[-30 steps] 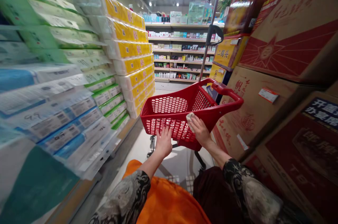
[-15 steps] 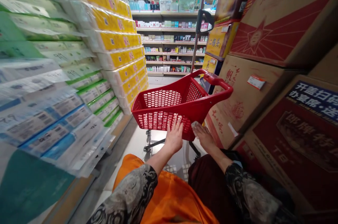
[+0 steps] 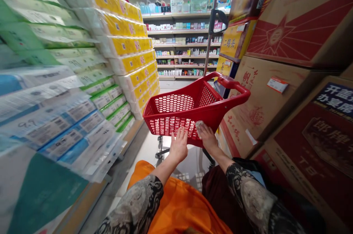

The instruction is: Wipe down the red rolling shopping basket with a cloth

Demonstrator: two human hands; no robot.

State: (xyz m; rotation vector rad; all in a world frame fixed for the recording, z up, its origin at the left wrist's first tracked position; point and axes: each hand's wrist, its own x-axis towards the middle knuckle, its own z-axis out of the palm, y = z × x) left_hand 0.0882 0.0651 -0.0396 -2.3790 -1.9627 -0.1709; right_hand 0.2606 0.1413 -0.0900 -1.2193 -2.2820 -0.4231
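A red plastic shopping cart [image 3: 176, 110] with a perforated basket stands crosswise in front of me, its handle on the right. My left hand [image 3: 179, 145] lies open, fingers stretched up against the lower near side of the basket. My right hand [image 3: 209, 139] presses a crumpled whitish cloth [image 3: 202, 128] to the same side, nearer the handle end. Through the lattice the basket's floor is hard to make out. Dark legs with casters show under it.
Yellow-and-white tissue packs [image 3: 132, 42] and green and blue packs [image 3: 71, 127] are stacked on the left. Cardboard cartons [image 3: 256, 98] rise close on the right. Behind the cart are shelves of small products [image 3: 184, 46] and a pole with a dark handle [image 3: 211, 28].
My right hand has moved left along the basket with the cloth, closer to my left hand. My left hand has slipped slightly lower. The whole view has shifted a little.
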